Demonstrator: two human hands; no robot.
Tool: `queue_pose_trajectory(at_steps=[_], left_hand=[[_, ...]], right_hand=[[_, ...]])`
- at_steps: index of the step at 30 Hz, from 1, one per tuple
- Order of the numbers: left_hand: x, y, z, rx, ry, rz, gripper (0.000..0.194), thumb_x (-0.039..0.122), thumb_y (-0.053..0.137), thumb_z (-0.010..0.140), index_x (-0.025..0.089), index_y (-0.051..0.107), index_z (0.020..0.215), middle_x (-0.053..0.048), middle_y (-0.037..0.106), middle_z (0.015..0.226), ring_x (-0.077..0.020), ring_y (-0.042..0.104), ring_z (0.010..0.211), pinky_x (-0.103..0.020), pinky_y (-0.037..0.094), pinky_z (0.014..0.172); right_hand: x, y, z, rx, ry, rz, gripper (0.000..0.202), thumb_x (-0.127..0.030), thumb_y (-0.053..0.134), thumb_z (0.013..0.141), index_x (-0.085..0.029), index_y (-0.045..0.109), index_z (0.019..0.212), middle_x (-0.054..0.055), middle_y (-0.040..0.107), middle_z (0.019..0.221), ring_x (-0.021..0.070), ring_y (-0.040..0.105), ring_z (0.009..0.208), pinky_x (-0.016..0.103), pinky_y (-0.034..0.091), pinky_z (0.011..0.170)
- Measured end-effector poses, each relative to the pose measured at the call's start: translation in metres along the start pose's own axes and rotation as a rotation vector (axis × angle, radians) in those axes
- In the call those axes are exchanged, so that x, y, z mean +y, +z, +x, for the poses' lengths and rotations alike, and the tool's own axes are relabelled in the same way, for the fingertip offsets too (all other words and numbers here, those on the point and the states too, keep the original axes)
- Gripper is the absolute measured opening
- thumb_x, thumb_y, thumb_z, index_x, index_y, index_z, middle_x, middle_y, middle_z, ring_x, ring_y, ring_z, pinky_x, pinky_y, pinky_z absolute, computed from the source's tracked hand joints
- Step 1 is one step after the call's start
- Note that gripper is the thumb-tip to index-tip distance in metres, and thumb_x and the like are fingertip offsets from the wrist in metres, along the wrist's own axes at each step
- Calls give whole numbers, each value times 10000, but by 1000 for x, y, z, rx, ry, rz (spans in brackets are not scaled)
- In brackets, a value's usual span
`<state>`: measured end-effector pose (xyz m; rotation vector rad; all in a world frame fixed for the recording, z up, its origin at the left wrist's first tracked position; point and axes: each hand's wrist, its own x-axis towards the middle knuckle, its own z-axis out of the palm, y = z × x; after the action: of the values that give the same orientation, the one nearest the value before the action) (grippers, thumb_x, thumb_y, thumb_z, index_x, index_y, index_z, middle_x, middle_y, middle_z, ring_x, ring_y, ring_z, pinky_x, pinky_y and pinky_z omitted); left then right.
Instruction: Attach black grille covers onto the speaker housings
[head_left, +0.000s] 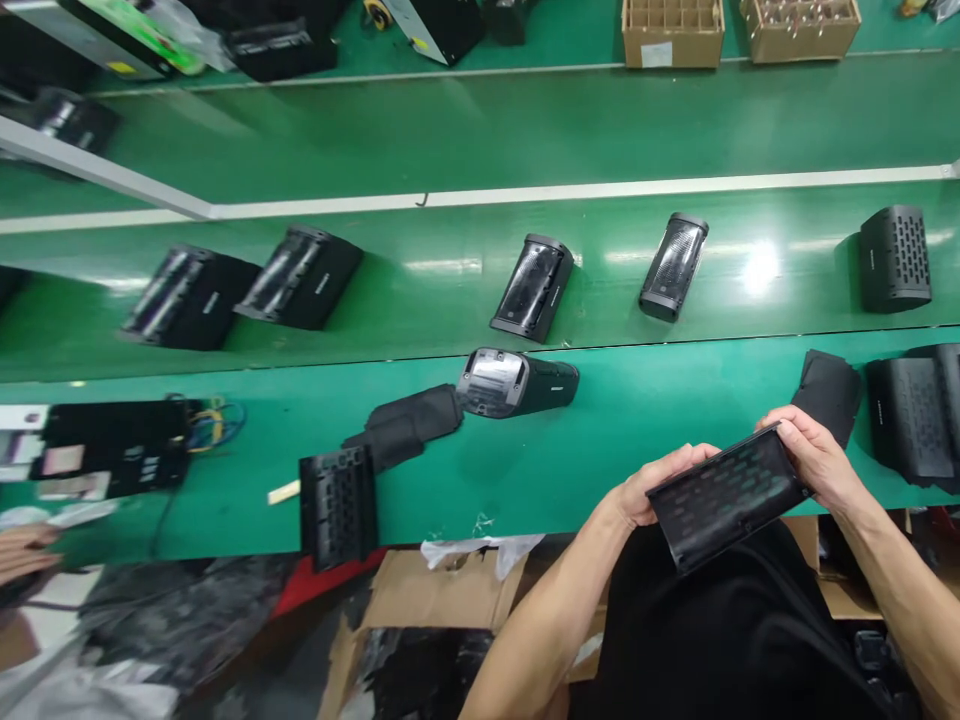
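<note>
Between my two hands is a black perforated panel (731, 497), tilted over my lap at the bench's front edge. My left hand (660, 482) grips its left end, and my right hand (814, 455) grips its upper right corner. Just behind my right hand lie thin black sheets (829, 385). Farther right stand black perforated housings (911, 415). To the left, a black device with a clear window (517, 384) lies on its side, touching more black sheets (416, 420). Another perforated panel (339, 508) sits at the bench's front edge.
Several black devices (532, 288) rest along the green strip (420, 300) behind the bench. Cardboard boxes (673, 38) stand on the upper shelf. At far left are a co-worker's hand (26, 550) and wired parts (120, 445). An open carton (431, 590) sits below the bench.
</note>
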<state>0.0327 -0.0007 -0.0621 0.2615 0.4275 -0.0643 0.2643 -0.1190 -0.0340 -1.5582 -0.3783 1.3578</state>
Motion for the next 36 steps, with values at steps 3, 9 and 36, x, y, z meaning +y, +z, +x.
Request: queue_pose_trajectory(at_steps=[3, 9, 36], left_hand=[[2, -2, 3, -49, 18, 8, 502, 551, 697, 953, 179, 717, 1289, -82, 739, 1142, -184, 661, 914, -272, 438, 841], [6, -5, 8, -66, 34, 19, 557, 551, 718, 933, 188, 708, 1355, -98, 733, 1206, -208, 656, 990, -287, 436, 889], [10, -25, 18, 48, 53, -289, 395, 405, 780, 887, 170, 770, 1204, -77, 795, 1089, -201, 703, 889, -311, 450, 872]], right_hand=[[-5, -1, 3, -12, 55, -3, 403, -642, 788, 863, -266, 730, 996, 23, 693, 876, 183, 568, 663, 279, 438, 575], [-18, -6, 7, -160, 21, -111, 487, -549, 861, 813, -278, 711, 1189, 51, 721, 1082, 254, 679, 967, 344, 531, 855], [-35, 3, 29, -89, -173, -564, 559, -581, 719, 927, -284, 602, 1386, 82, 668, 1182, 257, 677, 1077, 393, 589, 908]])
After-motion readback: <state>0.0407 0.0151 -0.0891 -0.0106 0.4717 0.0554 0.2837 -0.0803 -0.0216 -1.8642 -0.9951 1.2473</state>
